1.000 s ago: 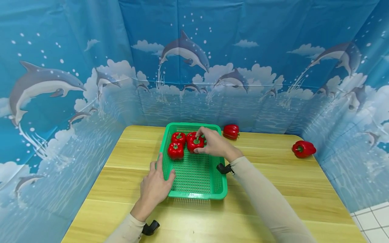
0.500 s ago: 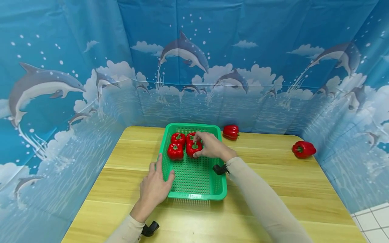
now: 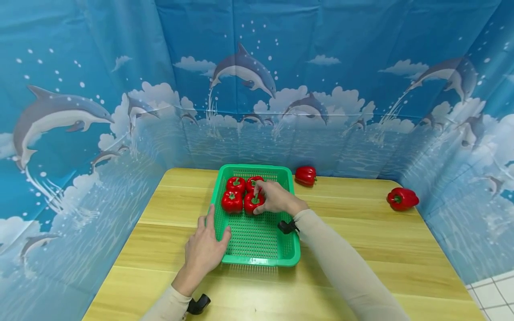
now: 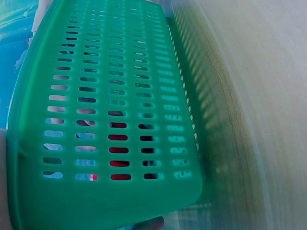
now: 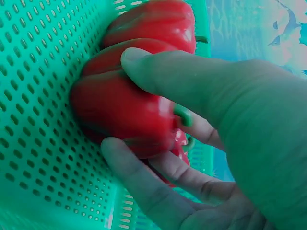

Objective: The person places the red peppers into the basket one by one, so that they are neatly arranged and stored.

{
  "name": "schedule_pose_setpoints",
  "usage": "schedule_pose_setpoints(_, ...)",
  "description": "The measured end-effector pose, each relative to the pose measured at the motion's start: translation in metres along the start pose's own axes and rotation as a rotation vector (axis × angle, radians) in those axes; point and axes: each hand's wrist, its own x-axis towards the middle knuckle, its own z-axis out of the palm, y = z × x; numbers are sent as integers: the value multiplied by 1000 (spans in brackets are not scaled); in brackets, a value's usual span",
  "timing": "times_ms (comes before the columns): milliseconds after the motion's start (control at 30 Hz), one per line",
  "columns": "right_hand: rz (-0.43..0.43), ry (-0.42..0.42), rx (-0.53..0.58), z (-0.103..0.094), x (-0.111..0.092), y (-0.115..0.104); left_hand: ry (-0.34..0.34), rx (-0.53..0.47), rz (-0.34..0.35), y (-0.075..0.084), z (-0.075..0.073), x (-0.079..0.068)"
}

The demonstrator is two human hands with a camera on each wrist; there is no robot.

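My right hand (image 3: pixel 277 197) grips a red bell pepper (image 5: pixel 124 115) inside the green basket (image 3: pixel 261 260), thumb on one side and fingers round the other. Its green stem pokes out toward the palm in the right wrist view. More bell peppers (image 3: pixel 232 203) sit close beside it, filling the far left part of the basket in two rows. My left hand (image 3: pixel 205 247) rests at the basket's left rim, fingers fairly straight along it and the thumb over the inside. From the left wrist, the slotted basket wall (image 4: pixel 115 201) fills much of the view, with red showing through.
One bell pepper (image 3: pixel 305 176) lies on the wooden table (image 3: pixel 341 223) just right of the basket's far corner. Another bell pepper (image 3: pixel 402 199) lies near the table's right edge. A blue dolphin-print curtain (image 3: pixel 241 133) encloses the back and sides.
My right hand has drawn the gripped bell pepper slightly toward me and left, baring the pepper behind it. The left hand stays at the rim.
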Motion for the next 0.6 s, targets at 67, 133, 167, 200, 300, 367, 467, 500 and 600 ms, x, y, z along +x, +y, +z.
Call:
schedule_pose_setpoints(67,11,-2,1,1,0,1,-2,-4,1,0,0,0)
schedule_pose_setpoints(133,14,-3,4,2,-1,1,-2,-4,2,0,0,0)
schedule_pose_setpoints(167,13,0,5,2,-2,2,-2,-4,2,0,0,0)
schedule_pose_setpoints(200,11,3,7,2,-2,2,-2,-3,3,0,-1,0)
schedule_pose_setpoints(300,1,12,12,1,-3,3,-1,-2,3,0,0,0)
schedule_pose_setpoints(367,0,16,12,0,-3,3,-1,-2,2,0,0,0)
schedule_pose_setpoints(467,14,21,14,-1,-5,3,-3,-1,-1,0,0,1)
schedule_pose_setpoints(500,18,24,16,-2,-6,3,-3,0,-1,0,0,1)
schedule_pose_setpoints(600,25,35,15,-4,-8,3,-2,1,-2,-1,0,1)
